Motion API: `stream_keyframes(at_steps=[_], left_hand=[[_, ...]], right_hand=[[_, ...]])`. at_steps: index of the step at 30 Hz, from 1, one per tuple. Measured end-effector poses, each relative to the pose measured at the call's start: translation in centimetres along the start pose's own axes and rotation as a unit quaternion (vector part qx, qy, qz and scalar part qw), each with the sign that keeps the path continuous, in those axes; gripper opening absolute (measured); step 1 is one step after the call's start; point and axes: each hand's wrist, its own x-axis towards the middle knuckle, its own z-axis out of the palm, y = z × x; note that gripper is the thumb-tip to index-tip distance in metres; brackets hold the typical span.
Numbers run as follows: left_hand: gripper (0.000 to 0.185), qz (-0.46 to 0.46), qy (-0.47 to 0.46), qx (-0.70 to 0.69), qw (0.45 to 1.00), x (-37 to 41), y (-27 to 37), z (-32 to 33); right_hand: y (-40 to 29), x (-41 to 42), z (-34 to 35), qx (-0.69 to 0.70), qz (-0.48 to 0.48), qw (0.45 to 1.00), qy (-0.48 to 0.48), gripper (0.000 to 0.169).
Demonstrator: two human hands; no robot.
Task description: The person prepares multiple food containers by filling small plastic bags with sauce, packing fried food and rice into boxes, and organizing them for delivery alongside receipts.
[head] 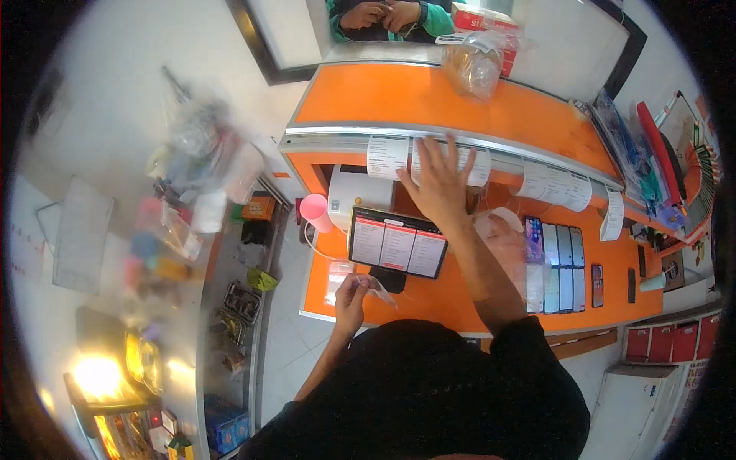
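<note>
My left hand (352, 293) pinches a small clear plastic bag (379, 292) over the front edge of the orange counter. Reaching forward, my right hand (440, 181) has its fingers spread over white printed slips (478, 168) that hang from the metal rail of the raised shelf; whether it touches them I cannot tell. Another slip (386, 156) hangs just left of it. Between my hands stands a tablet (398, 242) with a lit screen, in front of a white printer (356, 192). A stack of small clear bags (338, 282) lies beside my left hand.
Several phones (563, 267) lie in rows at the right, near crumpled clear plastic (499, 241). A pink cup (315, 210) stands by the printer. On the orange upper shelf (368, 95) sits a wrapped package (472, 66). Beyond it, another person's hands (382, 14) are visible.
</note>
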Motion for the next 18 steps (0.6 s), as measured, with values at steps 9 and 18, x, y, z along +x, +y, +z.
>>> stream_keyframes(at_steps=[9, 18], left_hand=[[0.014, -0.024, 0.024, -0.001, 0.999, -0.5, 0.0, 0.1], [0.011, -0.018, 0.007, 0.013, 1.0, -0.2, -0.7, 0.3]], right_hand=[[-1.1, 0.3, 0.1, 0.064, -0.024, 0.998, -0.006, 0.069], [7.0, -4.4, -2.0, -0.103, 0.126, 0.986, 0.046, 0.051]])
